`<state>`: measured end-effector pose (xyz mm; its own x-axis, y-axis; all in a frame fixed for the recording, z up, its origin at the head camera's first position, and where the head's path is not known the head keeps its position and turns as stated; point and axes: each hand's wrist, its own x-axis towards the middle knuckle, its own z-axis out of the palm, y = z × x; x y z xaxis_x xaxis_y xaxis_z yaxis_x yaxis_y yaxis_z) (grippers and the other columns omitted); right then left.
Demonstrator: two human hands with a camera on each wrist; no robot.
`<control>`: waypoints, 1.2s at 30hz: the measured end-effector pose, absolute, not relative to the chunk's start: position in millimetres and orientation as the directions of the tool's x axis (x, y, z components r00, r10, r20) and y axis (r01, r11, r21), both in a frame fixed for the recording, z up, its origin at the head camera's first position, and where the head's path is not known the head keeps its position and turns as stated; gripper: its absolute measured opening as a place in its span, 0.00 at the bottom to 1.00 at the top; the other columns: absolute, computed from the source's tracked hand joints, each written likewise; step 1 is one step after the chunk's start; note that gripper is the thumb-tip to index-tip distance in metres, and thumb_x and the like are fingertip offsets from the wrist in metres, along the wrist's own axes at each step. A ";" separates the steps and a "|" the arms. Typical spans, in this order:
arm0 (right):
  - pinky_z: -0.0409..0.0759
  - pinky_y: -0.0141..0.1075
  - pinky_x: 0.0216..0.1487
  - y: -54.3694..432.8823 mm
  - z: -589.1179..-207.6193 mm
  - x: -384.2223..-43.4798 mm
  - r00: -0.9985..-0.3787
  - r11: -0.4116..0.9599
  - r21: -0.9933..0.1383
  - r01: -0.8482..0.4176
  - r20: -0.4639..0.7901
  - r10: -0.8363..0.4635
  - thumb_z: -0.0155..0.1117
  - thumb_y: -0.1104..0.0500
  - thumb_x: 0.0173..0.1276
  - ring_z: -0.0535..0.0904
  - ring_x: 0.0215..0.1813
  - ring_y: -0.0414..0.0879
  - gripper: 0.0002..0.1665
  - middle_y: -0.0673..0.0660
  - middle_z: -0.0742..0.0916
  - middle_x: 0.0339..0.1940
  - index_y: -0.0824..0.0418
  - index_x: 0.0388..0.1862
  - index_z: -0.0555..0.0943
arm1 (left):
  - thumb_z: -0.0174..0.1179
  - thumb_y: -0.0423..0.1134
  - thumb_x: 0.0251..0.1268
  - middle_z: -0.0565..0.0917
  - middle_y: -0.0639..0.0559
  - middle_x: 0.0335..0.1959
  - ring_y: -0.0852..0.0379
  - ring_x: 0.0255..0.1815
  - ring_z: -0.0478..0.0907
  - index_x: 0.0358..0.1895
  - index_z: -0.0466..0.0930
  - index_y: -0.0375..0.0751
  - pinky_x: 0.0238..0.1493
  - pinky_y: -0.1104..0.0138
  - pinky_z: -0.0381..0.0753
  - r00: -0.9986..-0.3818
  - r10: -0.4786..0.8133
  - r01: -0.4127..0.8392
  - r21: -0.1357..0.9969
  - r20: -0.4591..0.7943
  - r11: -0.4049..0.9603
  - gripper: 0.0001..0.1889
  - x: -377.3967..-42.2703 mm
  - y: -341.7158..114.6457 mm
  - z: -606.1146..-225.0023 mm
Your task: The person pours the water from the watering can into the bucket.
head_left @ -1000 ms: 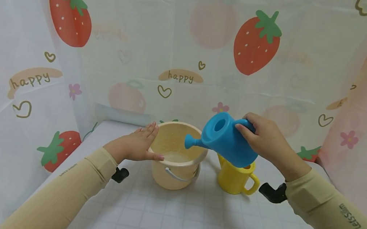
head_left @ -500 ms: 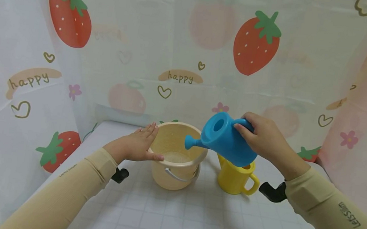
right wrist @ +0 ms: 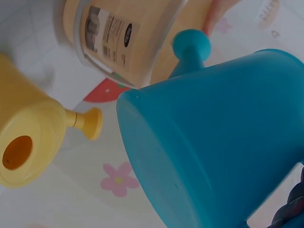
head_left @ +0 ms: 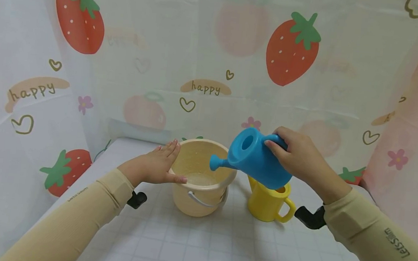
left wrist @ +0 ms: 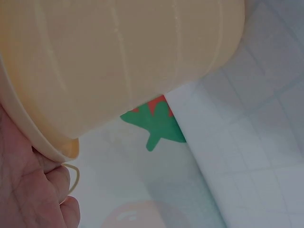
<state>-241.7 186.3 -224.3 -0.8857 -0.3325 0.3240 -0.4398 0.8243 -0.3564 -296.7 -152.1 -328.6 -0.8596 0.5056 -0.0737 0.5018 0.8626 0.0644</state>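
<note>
My left hand (head_left: 157, 163) rests on the left rim of a cream bucket (head_left: 191, 203), fingers straight and thumb along the near edge. The bucket's ribbed side (left wrist: 142, 57) fills the top of the left wrist view. My right hand (head_left: 300, 155) grips the handle of a blue watering can (head_left: 265, 164), held in the air and tipped to the left. Its round spout head (head_left: 215, 163) hangs over the bucket's opening. No water stream can be made out. Behind and below the blue can stands a yellow watering can (head_left: 261, 204), partly covered by it.
The bucket and yellow can stand on a white table (head_left: 183, 248) with a grid pattern. Around its back and sides hangs a curtain (head_left: 163, 60) printed with strawberries. Black wrist cameras (head_left: 312, 218) jut out below each sleeve. The bucket's white handle (head_left: 202, 201) hangs down in front.
The blue watering can and my right hand have shifted very slightly to the left. My left hand, the bucket and the yellow can stay as they were.
</note>
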 end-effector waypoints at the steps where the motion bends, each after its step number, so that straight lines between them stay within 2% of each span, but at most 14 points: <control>1: 0.77 0.57 0.43 186.2 -224.0 -241.9 -0.886 0.824 -0.357 -0.440 0.323 -0.333 0.54 0.50 0.68 0.79 0.43 0.60 0.18 0.62 0.83 0.42 0.63 0.45 0.74 | 0.41 0.76 0.51 0.35 0.37 0.72 0.46 0.73 0.34 0.71 0.34 0.30 0.69 0.51 0.42 -0.860 0.505 0.501 0.065 -0.075 0.863 0.59 -296.9 -152.2 -328.5; 11: 0.77 0.56 0.43 183.0 -220.0 -242.0 -0.883 0.827 -0.341 -0.446 0.317 -0.345 0.54 0.51 0.68 0.80 0.43 0.60 0.17 0.62 0.83 0.42 0.63 0.45 0.74 | 0.34 0.82 0.44 0.34 0.37 0.72 0.46 0.73 0.33 0.71 0.34 0.31 0.69 0.51 0.41 -0.860 0.502 0.498 0.065 -0.085 0.865 0.63 -298.3 -153.1 -329.4; 19: 0.77 0.56 0.43 182.0 -217.5 -242.0 -0.885 0.830 -0.337 -0.444 0.312 -0.347 0.55 0.50 0.68 0.80 0.42 0.59 0.17 0.61 0.83 0.41 0.63 0.44 0.74 | 0.41 0.76 0.51 0.35 0.37 0.72 0.46 0.73 0.34 0.71 0.34 0.30 0.69 0.51 0.41 -0.861 0.503 0.498 0.078 -0.076 0.864 0.59 -297.4 -152.6 -329.3; 36: 0.78 0.55 0.43 177.4 -217.2 -244.6 -0.873 0.832 -0.302 -0.467 0.311 -0.377 0.55 0.50 0.67 0.81 0.40 0.56 0.17 0.60 0.84 0.40 0.63 0.43 0.75 | 0.43 0.75 0.52 0.34 0.37 0.72 0.46 0.73 0.34 0.71 0.34 0.30 0.69 0.51 0.41 -0.863 0.497 0.492 0.073 -0.087 0.868 0.58 -297.5 -151.6 -327.8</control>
<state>-244.6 177.4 -217.2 -0.8725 -0.3768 0.3110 -0.4665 0.8315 -0.3015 -297.5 -151.6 -327.8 -0.8635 0.4969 -0.0870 0.4918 0.8676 0.0734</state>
